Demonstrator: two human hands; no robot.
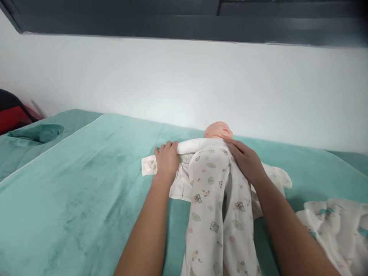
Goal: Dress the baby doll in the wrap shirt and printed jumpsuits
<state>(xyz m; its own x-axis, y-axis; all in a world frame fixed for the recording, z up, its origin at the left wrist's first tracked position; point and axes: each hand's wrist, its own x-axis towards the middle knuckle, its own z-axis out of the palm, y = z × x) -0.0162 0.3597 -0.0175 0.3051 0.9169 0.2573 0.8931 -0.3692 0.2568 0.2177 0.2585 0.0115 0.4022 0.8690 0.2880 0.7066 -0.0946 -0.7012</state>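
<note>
A baby doll (219,129) lies on its back on the green bed cover, its head toward the wall. Over its body are a white baby shirt (181,184) and printed baby trousers (212,199) with small animals and leaves; the trouser legs stretch toward me. My left hand (168,159) is curled over the shirt's sleeve, with the white cuff sticking out to its left. What its fingers hold there is partly hidden. My right hand (244,159) rests flat on the doll's upper chest, fingers stretched just below the chin.
A crumpled white printed cloth (339,226) lies at the lower right on the green bed cover (86,199). A white wall (143,84) runs behind the bed under a dark window frame (120,25). A red and black item (14,115) stands at the far left.
</note>
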